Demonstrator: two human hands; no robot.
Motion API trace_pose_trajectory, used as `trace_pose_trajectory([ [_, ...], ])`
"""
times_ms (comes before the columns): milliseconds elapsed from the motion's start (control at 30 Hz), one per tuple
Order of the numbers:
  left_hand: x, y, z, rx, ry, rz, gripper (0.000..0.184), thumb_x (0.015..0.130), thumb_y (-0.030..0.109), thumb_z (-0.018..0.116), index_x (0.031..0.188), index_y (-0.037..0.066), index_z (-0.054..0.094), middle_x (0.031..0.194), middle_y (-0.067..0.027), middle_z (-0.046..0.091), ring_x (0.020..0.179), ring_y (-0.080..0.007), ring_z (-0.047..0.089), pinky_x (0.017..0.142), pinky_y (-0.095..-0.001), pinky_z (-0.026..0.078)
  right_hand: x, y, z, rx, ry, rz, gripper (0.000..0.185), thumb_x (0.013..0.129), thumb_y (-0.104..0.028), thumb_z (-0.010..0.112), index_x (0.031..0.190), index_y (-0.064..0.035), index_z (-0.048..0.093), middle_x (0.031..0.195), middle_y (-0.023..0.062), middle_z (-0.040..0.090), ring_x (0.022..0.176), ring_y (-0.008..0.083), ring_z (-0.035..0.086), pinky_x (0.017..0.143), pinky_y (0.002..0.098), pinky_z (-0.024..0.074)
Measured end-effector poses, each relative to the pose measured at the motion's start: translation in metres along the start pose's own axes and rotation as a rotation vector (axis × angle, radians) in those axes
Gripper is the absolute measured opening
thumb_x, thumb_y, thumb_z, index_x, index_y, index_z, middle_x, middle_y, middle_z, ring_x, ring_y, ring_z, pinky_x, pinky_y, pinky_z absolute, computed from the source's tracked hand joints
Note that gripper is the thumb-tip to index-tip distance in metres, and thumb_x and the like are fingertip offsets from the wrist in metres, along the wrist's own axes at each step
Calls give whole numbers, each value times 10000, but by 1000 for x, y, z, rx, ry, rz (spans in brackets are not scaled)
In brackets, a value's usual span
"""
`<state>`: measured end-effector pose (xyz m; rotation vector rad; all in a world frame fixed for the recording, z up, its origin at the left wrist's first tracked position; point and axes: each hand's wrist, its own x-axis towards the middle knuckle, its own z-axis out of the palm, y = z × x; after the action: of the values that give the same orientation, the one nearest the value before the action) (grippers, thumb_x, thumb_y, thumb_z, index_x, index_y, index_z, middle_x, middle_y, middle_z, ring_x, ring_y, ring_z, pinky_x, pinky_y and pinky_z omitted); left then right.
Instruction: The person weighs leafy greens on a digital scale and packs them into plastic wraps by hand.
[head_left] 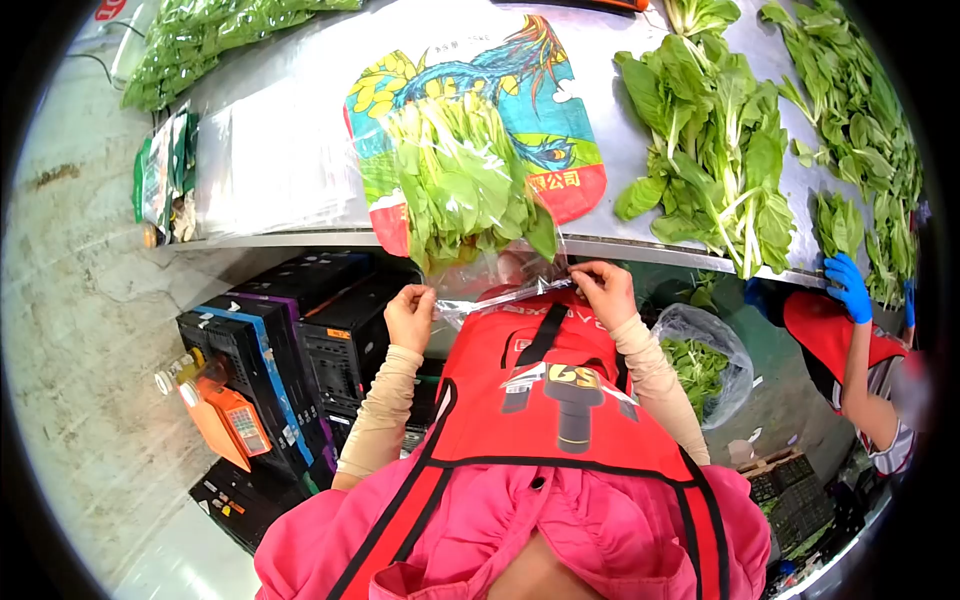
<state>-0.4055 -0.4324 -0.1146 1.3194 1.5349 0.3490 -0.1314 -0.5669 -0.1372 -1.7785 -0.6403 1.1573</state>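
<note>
A clear plastic bag (pixel 480 185) full of leafy greens lies at the table's front edge, on a colourful printed mat (pixel 580 120). Its open end hangs over the edge towards me. My left hand (pixel 410 318) pinches one corner of that end, and my right hand (pixel 606 290) pinches the opposite corner. Between them the bag's mouth (pixel 505 297) is stretched flat in front of my red apron. The greens inside lie with their stems away from me and their leaves near the mouth.
Loose greens (pixel 715 150) lie to the right, with more along the far right. Flat clear bags (pixel 280 160) are stacked at left. Black crates (pixel 250 350) and a clear bag of leaves (pixel 700 375) stand below. A co-worker's blue-gloved hand (pixel 848 288) is at the right edge.
</note>
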Motion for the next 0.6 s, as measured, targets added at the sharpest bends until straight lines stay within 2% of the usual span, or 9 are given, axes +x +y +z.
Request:
trace_pose_trajectory([
  [100, 4, -1, 2, 24, 3, -17, 157, 844, 114, 614, 862, -41, 612, 684, -37, 594, 563, -90, 566, 521, -222, 476, 4, 5, 0, 7, 1, 6, 137, 815, -81, 631, 888, 29, 665, 625, 59, 628, 545, 90, 581, 509, 225, 456],
  [233, 10, -2, 4, 56, -6, -49, 151, 845, 111, 611, 849, -40, 607, 682, -43, 597, 573, -96, 577, 522, -223, 480, 9, 8, -1, 0, -54, 68, 150, 813, -67, 632, 912, 43, 655, 714, 80, 670, 596, 94, 601, 532, 233, 469],
  [300, 13, -2, 5, 60, 4, -62, 145, 844, 106, 608, 856, -38, 603, 691, -48, 600, 573, -99, 581, 520, -223, 483, 11, 10, 1, 13, -56, 27, 172, 807, -48, 631, 953, 43, 645, 816, 98, 684, 692, 107, 623, 609, 249, 493],
  [333, 14, -3, 6, 35, 6, -73, 140, 844, 101, 603, 865, -37, 601, 696, -49, 601, 574, -99, 582, 518, -223, 483, 12, 11, 2, 19, -60, 34, 172, 807, -48, 631, 953, 43, 645, 816, 98, 684, 692, 107, 623, 609, 249, 493],
  [400, 17, -5, 6, 16, 7, -90, 135, 845, 96, 598, 874, -37, 599, 702, -51, 602, 574, -98, 582, 516, -224, 484, 13, 14, 3, 39, -50, -71, 214, 804, -32, 630, 1007, 36, 628, 901, 106, 679, 774, 123, 627, 688, 271, 497],
  [600, 24, -2, 7, 121, -30, -102, 129, 842, 71, 579, 881, -52, 588, 710, -59, 604, 581, -109, 588, 522, -227, 491, 14, 39, 9, 54, -34, -27, 253, 789, -99, 676, 1003, 22, 619, 904, 129, 667, 805, 199, 636, 716, 325, 488],
])
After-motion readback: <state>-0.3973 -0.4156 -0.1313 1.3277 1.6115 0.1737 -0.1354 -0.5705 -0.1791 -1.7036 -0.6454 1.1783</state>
